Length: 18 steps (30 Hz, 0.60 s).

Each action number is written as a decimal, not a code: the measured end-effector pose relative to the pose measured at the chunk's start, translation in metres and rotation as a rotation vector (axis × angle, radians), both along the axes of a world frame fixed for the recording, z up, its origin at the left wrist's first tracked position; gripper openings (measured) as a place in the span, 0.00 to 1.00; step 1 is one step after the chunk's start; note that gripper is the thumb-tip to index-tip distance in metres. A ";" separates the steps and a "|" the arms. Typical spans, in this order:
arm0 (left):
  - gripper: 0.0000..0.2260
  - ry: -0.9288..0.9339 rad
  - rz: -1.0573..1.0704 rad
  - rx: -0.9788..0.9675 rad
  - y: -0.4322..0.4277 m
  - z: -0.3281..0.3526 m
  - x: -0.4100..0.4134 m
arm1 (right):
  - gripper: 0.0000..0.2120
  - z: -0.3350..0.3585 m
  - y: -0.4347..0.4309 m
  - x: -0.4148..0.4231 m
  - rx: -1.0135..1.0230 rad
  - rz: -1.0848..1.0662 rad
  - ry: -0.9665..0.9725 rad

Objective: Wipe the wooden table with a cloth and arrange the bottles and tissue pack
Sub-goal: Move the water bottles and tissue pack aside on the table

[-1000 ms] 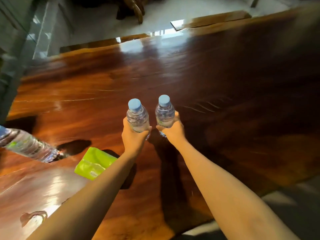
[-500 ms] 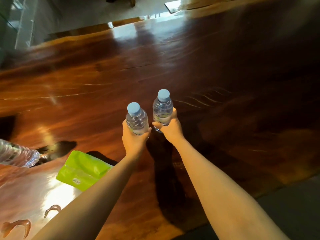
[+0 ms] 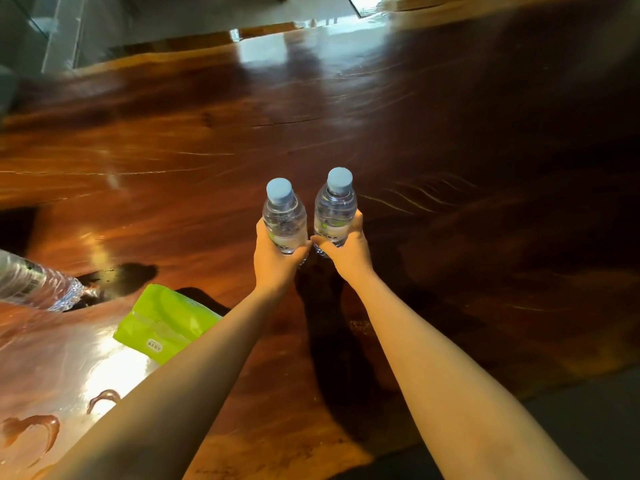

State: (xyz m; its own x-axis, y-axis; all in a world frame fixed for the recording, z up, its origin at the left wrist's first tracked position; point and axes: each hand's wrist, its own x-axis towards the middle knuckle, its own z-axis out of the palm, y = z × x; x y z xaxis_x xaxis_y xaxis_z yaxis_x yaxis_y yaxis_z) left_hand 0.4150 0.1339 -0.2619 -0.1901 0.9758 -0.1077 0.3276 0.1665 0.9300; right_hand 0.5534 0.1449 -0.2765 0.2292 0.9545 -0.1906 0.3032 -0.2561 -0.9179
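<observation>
Left hand (image 3: 277, 263): fingers wrapped around the left water bottle (image 3: 284, 220), upright, blue cap up.
Right hand (image 3: 346, 251): fingers clasped on the right water bottle (image 3: 335, 211), upright, blue cap up.
Bottle pair: side by side, nearly touching, over the middle of the wooden tabletop (image 3: 450, 202); contact with the surface hidden.
Third bottle (image 3: 33, 284): at the left edge, cut off by the frame.
Tissue pack (image 3: 166, 323): green, flat on the tabletop, just beside the left forearm.
</observation>
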 end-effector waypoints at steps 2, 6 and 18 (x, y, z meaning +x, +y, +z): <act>0.35 -0.012 -0.035 0.001 -0.004 0.002 -0.003 | 0.40 0.000 -0.001 -0.003 -0.016 -0.022 0.013; 0.33 0.068 -0.133 -0.012 -0.021 0.006 -0.022 | 0.43 0.007 -0.014 -0.012 -0.040 -0.131 0.004; 0.16 0.546 -0.617 -0.189 -0.084 0.057 -0.105 | 0.24 0.052 -0.084 -0.108 -0.290 0.050 -0.369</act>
State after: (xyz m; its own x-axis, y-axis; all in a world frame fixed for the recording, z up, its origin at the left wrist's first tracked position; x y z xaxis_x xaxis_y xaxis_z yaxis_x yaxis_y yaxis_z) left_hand 0.3104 0.0502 -0.2049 0.2983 0.8964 -0.3279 0.8063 -0.0528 0.5892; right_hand 0.4449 0.0612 -0.2244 0.2869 0.8855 -0.3656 0.6145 -0.4629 -0.6389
